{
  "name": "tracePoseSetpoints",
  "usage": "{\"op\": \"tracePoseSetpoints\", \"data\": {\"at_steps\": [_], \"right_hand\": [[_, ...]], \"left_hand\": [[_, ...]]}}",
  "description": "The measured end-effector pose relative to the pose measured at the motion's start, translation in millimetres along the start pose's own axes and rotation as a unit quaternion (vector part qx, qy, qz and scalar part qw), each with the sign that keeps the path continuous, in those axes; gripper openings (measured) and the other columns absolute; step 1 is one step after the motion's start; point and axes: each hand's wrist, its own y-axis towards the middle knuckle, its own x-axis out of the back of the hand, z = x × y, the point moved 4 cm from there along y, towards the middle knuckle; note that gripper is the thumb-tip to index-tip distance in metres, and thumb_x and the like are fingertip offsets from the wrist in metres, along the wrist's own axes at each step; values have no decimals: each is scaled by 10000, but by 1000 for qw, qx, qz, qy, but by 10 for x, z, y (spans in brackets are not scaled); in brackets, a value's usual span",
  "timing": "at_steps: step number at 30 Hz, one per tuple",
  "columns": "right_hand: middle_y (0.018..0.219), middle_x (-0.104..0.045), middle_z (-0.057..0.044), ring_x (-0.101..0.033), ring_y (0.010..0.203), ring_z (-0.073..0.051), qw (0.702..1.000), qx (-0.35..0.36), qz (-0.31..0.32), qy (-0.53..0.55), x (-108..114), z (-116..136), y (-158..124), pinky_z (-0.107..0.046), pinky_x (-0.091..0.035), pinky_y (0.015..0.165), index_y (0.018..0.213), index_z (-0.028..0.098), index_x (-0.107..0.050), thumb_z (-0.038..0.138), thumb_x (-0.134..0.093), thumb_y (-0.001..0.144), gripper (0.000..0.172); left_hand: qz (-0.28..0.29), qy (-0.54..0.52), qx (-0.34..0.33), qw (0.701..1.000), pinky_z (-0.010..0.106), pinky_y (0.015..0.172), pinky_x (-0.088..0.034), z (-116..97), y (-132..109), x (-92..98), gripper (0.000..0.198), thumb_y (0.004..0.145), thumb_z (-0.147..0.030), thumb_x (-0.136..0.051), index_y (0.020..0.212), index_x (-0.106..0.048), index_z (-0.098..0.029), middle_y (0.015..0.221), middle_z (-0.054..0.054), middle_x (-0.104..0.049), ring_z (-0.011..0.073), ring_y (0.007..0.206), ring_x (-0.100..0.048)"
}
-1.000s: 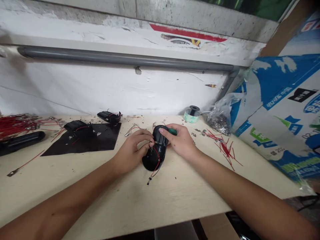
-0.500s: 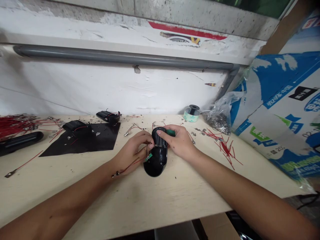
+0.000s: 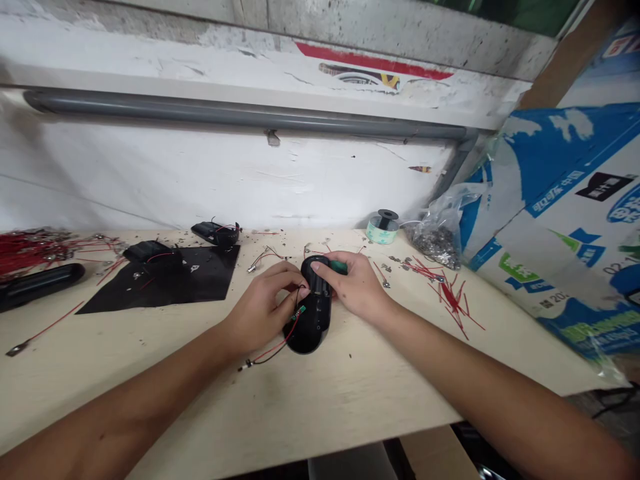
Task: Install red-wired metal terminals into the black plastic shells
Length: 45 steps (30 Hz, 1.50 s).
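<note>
A glossy black plastic casing [image 3: 309, 327] with a rounded end lies on the table in front of me. My right hand [image 3: 357, 283] grips its upper part, thumb on top and fingers around the far side. Something green [image 3: 339, 267], mostly hidden, shows beside that hand. At the casing's left edge my left hand [image 3: 267, 300] pinches a thin black wire [image 3: 301, 287]. A small green circuit board [image 3: 299, 313] hangs just below these fingertips, against the casing. From it, red and black wires [image 3: 270, 351] trail down left to a small connector-like end [image 3: 246, 365].
On the left are a black sheet [image 3: 165, 287], more black casings [image 3: 153, 255] and a heap of red wires [image 3: 35, 250]. Loose red wires [image 3: 453, 300], a tape roll with a black spool [image 3: 383, 230] and a bag of metal bits [image 3: 437, 237] sit right, beside a printed carton [image 3: 560, 233].
The board's trailing wires have swung off my left wrist and now hang beside the casing. My left fingers have shifted slightly at the casing's edge. My right hand keeps its grip.
</note>
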Motion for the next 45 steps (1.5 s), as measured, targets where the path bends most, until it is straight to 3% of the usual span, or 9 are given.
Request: {"op": "tracePoseSetpoints", "data": {"at_steps": [5,12,21,30,40,45], "right_hand": [[661,-620,-6,-506,463,-101,1000,15,16,-11,-10,2,-13,-206,-423,392,843,153,-703,428,-735,787,282],[684,-635,-12,-559,508,-134,999,-10,46,11,-11,-138,31,-245,-491,439,855,178,-686,483,-731,787,316],[677,-637,-18,-549,506,-129,999,15,35,-13,-9,-90,15,-232,-454,425,816,170,-686,480,-727,786,314],[623,-609,-1,-531,467,-126,999,-16,22,16,3,-132,30,-228,-430,403,813,167,-675,479,-748,759,324],[666,-662,-17,-559,481,-128,999,-36,10,39,-1,-145,33,-244,-467,436,824,172,-678,426,-762,751,278],[687,-677,-30,-568,493,-132,999,-29,17,39,7,-180,53,-248,-481,444,816,167,-688,439,-766,746,292]], "left_hand": [[16,-21,15,1000,312,795,-492,11,-4,-17,140,940,-220,-537,891,-662,-185,937,49,-623,171,897,-590],[34,-83,132,987,253,574,-509,70,-33,-60,208,931,-348,-543,870,-638,-173,857,40,-643,145,691,-616],[0,30,-1,1000,298,719,-503,-26,-17,-20,130,895,-177,-572,853,-695,-174,834,47,-693,168,786,-630],[23,1,39,999,251,643,-487,-3,-29,-17,141,896,-173,-592,827,-715,-181,803,31,-688,143,735,-622],[54,62,-25,996,278,680,-482,-104,-3,31,197,900,-93,-529,824,-692,-173,811,33,-679,145,737,-616],[77,61,-64,993,294,739,-512,-112,-14,46,262,939,-97,-453,921,-702,-174,906,56,-693,156,816,-641]]}}
